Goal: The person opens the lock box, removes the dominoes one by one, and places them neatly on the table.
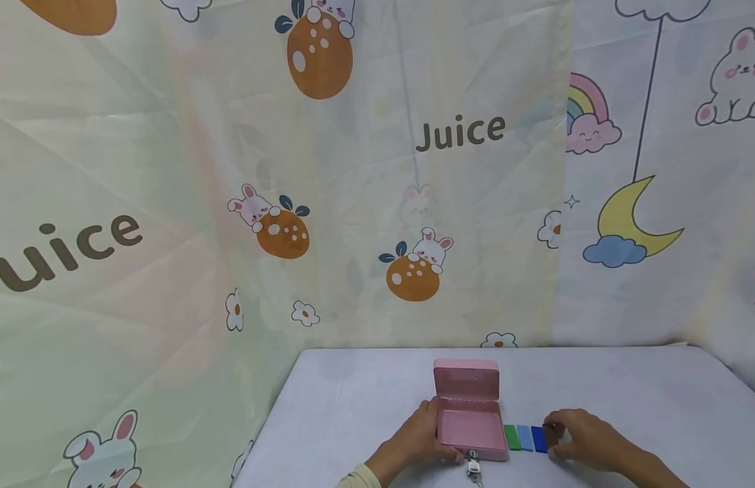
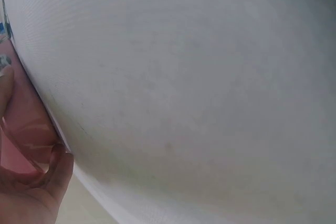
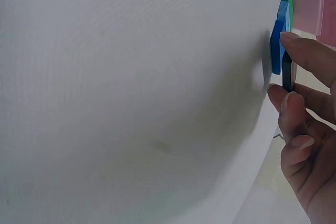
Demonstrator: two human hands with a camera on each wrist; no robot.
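A pink metal lockbox (image 1: 472, 425) stands on the white table with its lid (image 1: 467, 386) raised; nothing shows inside. My left hand (image 1: 419, 437) grips its left side, thumb along the front near a lock with a key (image 1: 473, 466) in it. To the right of the box, a green tile (image 1: 512, 438), a light blue tile (image 1: 525, 438) and a dark blue tile (image 1: 539, 439) lie side by side in a row. At the row's right end my right hand (image 1: 587, 437) pinches a blackish tile (image 3: 287, 73) between thumb and fingers, close beside the dark blue one.
The white tabletop (image 1: 359, 393) stretches around the box to its back edge. Behind and to the left hang cloth curtains (image 1: 353, 156) printed with rabbits, oranges and "Juice". A curtain (image 1: 713, 217) with a moon and clouds hangs at the right.
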